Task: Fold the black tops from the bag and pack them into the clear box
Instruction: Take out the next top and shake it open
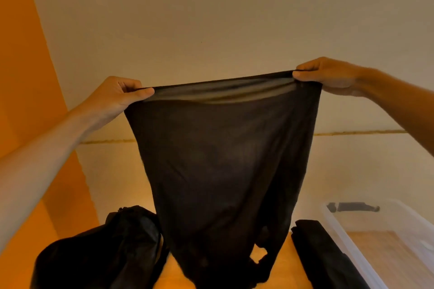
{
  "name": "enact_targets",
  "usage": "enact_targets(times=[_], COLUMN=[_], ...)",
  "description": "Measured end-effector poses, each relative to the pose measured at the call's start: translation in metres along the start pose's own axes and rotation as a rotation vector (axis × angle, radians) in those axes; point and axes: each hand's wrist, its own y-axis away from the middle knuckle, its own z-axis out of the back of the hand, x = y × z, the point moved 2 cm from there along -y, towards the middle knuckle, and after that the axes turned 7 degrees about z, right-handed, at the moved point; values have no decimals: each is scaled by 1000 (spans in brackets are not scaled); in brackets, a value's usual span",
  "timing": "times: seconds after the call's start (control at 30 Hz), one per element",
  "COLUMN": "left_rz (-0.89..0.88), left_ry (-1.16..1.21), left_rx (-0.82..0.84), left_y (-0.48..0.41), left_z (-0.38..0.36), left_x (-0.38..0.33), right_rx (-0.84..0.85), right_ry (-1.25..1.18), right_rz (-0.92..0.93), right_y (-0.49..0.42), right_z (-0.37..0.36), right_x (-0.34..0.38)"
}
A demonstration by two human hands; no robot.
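Black top point(223, 159) hung stretched by its hem, left hand point(117, 96) and right hand point(328, 75) each pinching a corner.

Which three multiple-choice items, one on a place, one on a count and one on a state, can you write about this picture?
1. Where is the clear box?
A. on the person's right
B. on the person's left
C. held in the air

2. How many hands hold the black top?
A. none
B. one
C. two

3. In what state is the black top?
A. folded flat on the table
B. spread out and hanging
C. packed in the box

Answers:
1 A: it stands low on the right, beside a folded black garment.
2 C: the left hand and the right hand each pinch its upper edge.
3 B: it hangs stretched between the two hands.
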Motion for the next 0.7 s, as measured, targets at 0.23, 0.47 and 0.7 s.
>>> enact_targets(times=[0.23, 0.47, 0.7], left_rz=[-6, -39, -202], left_ry=[-416, 212, -339], left_rx=[224, 161, -148], left_y=[7, -1, -2], left_z=[1, 4, 9], left_x=[-11, 1, -16], right_rx=[-265, -420, -453], right_ry=[-334, -648, -635], right_rz=[90, -9, -44], right_y=[-18, -35, -31], right_z=[4, 3, 2], right_x=[-13, -29, -31])
